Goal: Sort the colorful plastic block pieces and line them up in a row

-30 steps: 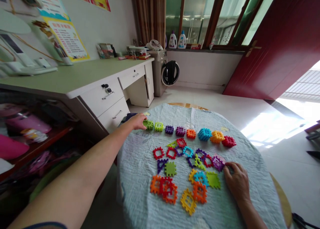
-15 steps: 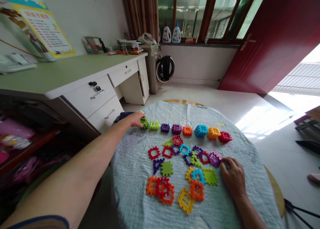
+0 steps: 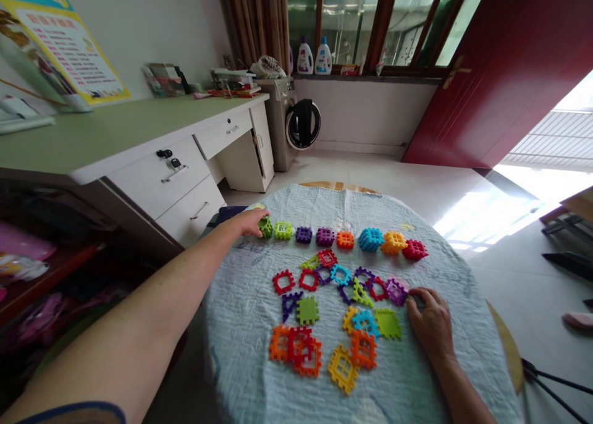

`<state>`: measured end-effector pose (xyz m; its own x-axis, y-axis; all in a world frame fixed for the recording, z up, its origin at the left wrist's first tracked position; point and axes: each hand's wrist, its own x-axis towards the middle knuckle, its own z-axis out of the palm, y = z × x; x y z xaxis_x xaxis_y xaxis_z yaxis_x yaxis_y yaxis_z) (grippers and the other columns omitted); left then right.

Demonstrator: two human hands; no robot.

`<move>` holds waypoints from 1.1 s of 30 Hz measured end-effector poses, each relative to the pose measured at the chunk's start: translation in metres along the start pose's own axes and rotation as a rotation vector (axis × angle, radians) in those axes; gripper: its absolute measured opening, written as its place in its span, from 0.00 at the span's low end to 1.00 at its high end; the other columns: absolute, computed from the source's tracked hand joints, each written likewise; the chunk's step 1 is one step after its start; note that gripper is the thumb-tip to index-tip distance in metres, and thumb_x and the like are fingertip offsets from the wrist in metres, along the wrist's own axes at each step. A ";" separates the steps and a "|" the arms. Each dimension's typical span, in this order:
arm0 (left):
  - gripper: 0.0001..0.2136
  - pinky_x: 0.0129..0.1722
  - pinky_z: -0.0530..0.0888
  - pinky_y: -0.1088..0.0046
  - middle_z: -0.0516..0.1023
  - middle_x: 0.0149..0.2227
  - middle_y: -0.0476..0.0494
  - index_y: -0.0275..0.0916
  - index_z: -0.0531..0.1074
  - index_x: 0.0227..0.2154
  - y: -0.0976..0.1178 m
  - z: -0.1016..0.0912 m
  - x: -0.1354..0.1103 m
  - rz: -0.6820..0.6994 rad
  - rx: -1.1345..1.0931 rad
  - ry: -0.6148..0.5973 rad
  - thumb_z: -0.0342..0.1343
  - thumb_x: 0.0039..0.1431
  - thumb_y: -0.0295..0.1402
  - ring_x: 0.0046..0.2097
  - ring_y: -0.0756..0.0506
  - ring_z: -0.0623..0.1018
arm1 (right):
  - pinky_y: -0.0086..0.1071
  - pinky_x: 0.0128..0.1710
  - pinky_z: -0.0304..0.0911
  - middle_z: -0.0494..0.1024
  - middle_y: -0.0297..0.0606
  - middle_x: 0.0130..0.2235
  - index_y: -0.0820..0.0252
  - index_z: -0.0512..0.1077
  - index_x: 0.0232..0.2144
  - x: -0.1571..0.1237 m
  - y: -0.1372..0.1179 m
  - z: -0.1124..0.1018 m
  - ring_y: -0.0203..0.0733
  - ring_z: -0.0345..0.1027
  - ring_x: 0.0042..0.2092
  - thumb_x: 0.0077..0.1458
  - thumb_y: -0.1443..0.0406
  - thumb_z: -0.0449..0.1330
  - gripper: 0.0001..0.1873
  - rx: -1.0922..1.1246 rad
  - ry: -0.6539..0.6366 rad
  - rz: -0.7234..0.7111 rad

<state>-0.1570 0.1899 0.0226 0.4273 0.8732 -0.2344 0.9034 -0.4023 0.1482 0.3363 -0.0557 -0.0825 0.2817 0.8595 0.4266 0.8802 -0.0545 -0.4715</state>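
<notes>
A round table under a pale blue quilted cloth (image 3: 259, 374) carries coloured plastic puzzle pieces. A row of assembled cubes runs across the far side, from a green cube (image 3: 265, 227) on the left to a red cube (image 3: 414, 249) on the right. My left hand (image 3: 248, 221) reaches far out and its fingers close on the green cube. Flat pieces lie scattered nearer me, among them a purple piece (image 3: 397, 290) and a yellow piece (image 3: 343, 368). My right hand (image 3: 428, 324) rests on the cloth beside the purple piece, fingers curled, fingertips touching it.
A long green-topped desk (image 3: 106, 133) with white drawers stands to the left. A washing machine (image 3: 290, 121) sits by the window, with detergent bottles (image 3: 314, 57) on the sill. A dark red door (image 3: 509, 72) is at the right.
The view has shifted slightly; both hands stay where they were, left on the green cube and right beside the purple piece.
</notes>
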 end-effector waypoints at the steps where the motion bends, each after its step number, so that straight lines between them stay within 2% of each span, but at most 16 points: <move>1: 0.32 0.53 0.71 0.69 0.74 0.55 0.39 0.37 0.68 0.53 0.001 0.001 0.000 -0.002 0.011 0.001 0.62 0.40 0.30 0.53 0.40 0.75 | 0.43 0.48 0.61 0.78 0.45 0.38 0.58 0.74 0.32 0.000 0.000 0.000 0.50 0.69 0.42 0.52 0.58 0.54 0.13 0.001 -0.001 0.002; 6: 0.28 0.53 0.70 0.70 0.76 0.53 0.39 0.37 0.70 0.51 0.005 0.002 -0.001 -0.013 0.048 -0.006 0.60 0.42 0.29 0.52 0.40 0.76 | 0.43 0.49 0.60 0.78 0.45 0.38 0.58 0.73 0.32 0.001 -0.001 -0.001 0.50 0.69 0.42 0.52 0.58 0.53 0.13 0.004 -0.004 0.017; 9: 0.32 0.57 0.68 0.68 0.73 0.56 0.37 0.37 0.67 0.54 0.005 0.003 -0.002 -0.016 0.050 -0.005 0.61 0.42 0.30 0.56 0.39 0.73 | 0.43 0.49 0.60 0.77 0.45 0.38 0.58 0.73 0.31 0.001 -0.002 -0.001 0.50 0.68 0.42 0.52 0.58 0.53 0.13 0.007 -0.003 0.016; 11: 0.37 0.61 0.64 0.64 0.66 0.61 0.33 0.36 0.62 0.58 0.007 0.002 -0.005 -0.028 0.075 0.071 0.63 0.40 0.32 0.62 0.36 0.67 | 0.43 0.49 0.60 0.77 0.45 0.38 0.58 0.73 0.31 0.001 -0.002 -0.001 0.50 0.68 0.42 0.52 0.58 0.53 0.12 0.005 -0.003 0.013; 13: 0.42 0.64 0.59 0.59 0.58 0.65 0.32 0.36 0.59 0.61 0.013 0.002 -0.013 -0.041 0.103 0.207 0.66 0.40 0.35 0.66 0.32 0.60 | 0.43 0.49 0.60 0.77 0.45 0.38 0.58 0.73 0.31 0.001 -0.001 0.000 0.50 0.68 0.42 0.52 0.58 0.53 0.12 0.002 -0.003 0.011; 16: 0.39 0.66 0.55 0.55 0.56 0.66 0.33 0.38 0.58 0.61 0.036 0.005 -0.036 0.011 0.091 0.416 0.65 0.45 0.38 0.66 0.32 0.56 | 0.43 0.48 0.60 0.77 0.45 0.38 0.58 0.73 0.31 0.001 -0.001 0.000 0.49 0.68 0.42 0.52 0.58 0.53 0.12 0.001 0.001 0.011; 19: 0.29 0.67 0.56 0.55 0.61 0.62 0.35 0.39 0.62 0.59 0.071 0.021 -0.070 0.102 -0.020 0.513 0.58 0.54 0.36 0.65 0.35 0.60 | 0.42 0.48 0.59 0.77 0.45 0.38 0.58 0.73 0.31 0.001 -0.001 0.000 0.49 0.68 0.42 0.52 0.58 0.53 0.12 -0.001 0.008 0.010; 22: 0.18 0.63 0.64 0.58 0.70 0.55 0.39 0.41 0.68 0.52 0.107 0.049 -0.105 0.173 -0.178 0.424 0.52 0.58 0.31 0.59 0.39 0.67 | 0.42 0.48 0.59 0.77 0.44 0.38 0.58 0.73 0.31 0.001 -0.001 0.000 0.49 0.68 0.42 0.52 0.58 0.53 0.12 -0.007 0.004 0.011; 25: 0.11 0.55 0.71 0.60 0.75 0.46 0.41 0.42 0.73 0.42 0.136 0.077 -0.131 0.156 -0.308 0.336 0.49 0.60 0.30 0.50 0.41 0.73 | 0.42 0.48 0.59 0.77 0.44 0.38 0.58 0.73 0.31 0.001 -0.001 0.001 0.49 0.68 0.42 0.52 0.59 0.54 0.12 -0.005 -0.002 0.007; 27: 0.09 0.53 0.72 0.60 0.76 0.43 0.41 0.43 0.74 0.38 0.152 0.089 -0.143 0.123 -0.390 0.327 0.50 0.60 0.30 0.48 0.41 0.74 | 0.42 0.47 0.59 0.77 0.44 0.38 0.58 0.73 0.31 0.001 0.000 0.001 0.49 0.68 0.41 0.52 0.59 0.54 0.11 -0.002 0.000 0.002; 30: 0.09 0.53 0.73 0.59 0.76 0.45 0.41 0.45 0.75 0.39 0.167 0.100 -0.150 0.094 -0.458 0.341 0.52 0.58 0.31 0.50 0.41 0.74 | 0.42 0.48 0.59 0.77 0.44 0.38 0.58 0.73 0.31 0.001 0.001 0.002 0.49 0.67 0.41 0.52 0.59 0.54 0.11 -0.003 0.006 0.000; 33: 0.11 0.58 0.70 0.55 0.74 0.51 0.40 0.45 0.74 0.43 0.171 0.112 -0.149 0.033 -0.427 0.442 0.54 0.57 0.32 0.55 0.39 0.72 | 0.42 0.48 0.58 0.77 0.44 0.38 0.58 0.73 0.31 0.001 0.001 0.003 0.49 0.67 0.42 0.52 0.60 0.53 0.11 0.002 0.011 0.001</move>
<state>-0.0627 -0.0400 -0.0244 0.3171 0.9303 0.1843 0.7571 -0.3654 0.5416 0.3358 -0.0537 -0.0849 0.2865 0.8538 0.4347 0.8790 -0.0539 -0.4737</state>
